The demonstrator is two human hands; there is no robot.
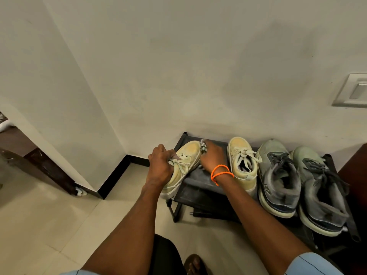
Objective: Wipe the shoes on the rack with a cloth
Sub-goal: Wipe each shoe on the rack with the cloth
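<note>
Cream sneaker point(185, 161) tilted at the left end of the rack's top shelf point(198, 180), toe toward the wall, heel hanging past the shelf's front-left corner over the floor. Held at the laces and tongue by the left hand point(159, 165), fingers curled round the upper. Right hand point(211, 156) pressed against the sneaker's right side near the toe, fingers bunched round a small pale cloth point(203, 145), only a crumpled scrap of it showing above the knuckles. Orange cord bracelet point(221, 173) looped twice round the right wrist.

Just right of that hand, second cream sneaker point(242, 163) flat on the same shelf, toe to the wall, laces loosely tied. Beside it, touching or nearly so, a pair of grey-green running shoes: the nearer one point(278, 179) next to the cream sneaker, the farther one point(321, 189) at the shelf's right end, both with dark laces, pale soles and heels overhanging the front edge.

Black shoe rack point(174, 211) on thin metal legs, set against a cream wall point(178, 66), with a lower tier dimly visible beneath. Pale floor tiles point(49, 225) below, black skirting point(115, 175) along the wall's corner to the left. White switch plate point(353, 90) on the wall at far right. Dark wooden door frame point(39, 165) at far left. Light blue sleeve point(309, 264) at the bottom edge.
</note>
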